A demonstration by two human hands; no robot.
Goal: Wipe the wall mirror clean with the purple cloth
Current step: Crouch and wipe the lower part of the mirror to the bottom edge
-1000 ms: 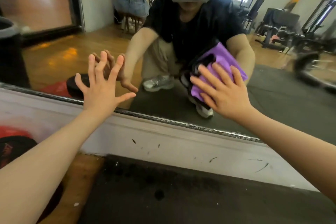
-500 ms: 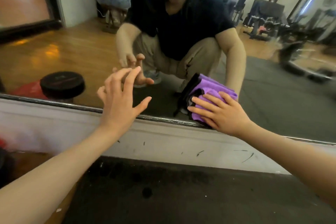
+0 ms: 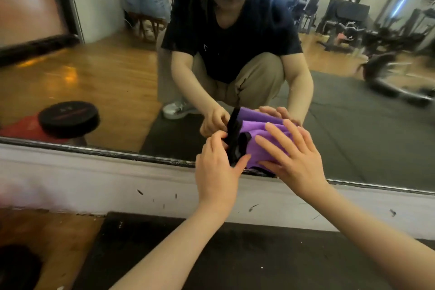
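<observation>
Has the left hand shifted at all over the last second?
Yes. The left hand has moved right along the mirror's bottom edge, away from the black weight plate's reflection, and now touches the purple cloth beside the right hand.

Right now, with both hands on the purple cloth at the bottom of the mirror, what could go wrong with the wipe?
1. The cloth is bunched into folds under the right hand, so little of it may meet the mirror and streaks may stay.
2. The left hand grips the cloth's dark edge; pulling it could drag the cloth off the glass.
3. Wiping this low may catch the frame.
</observation>
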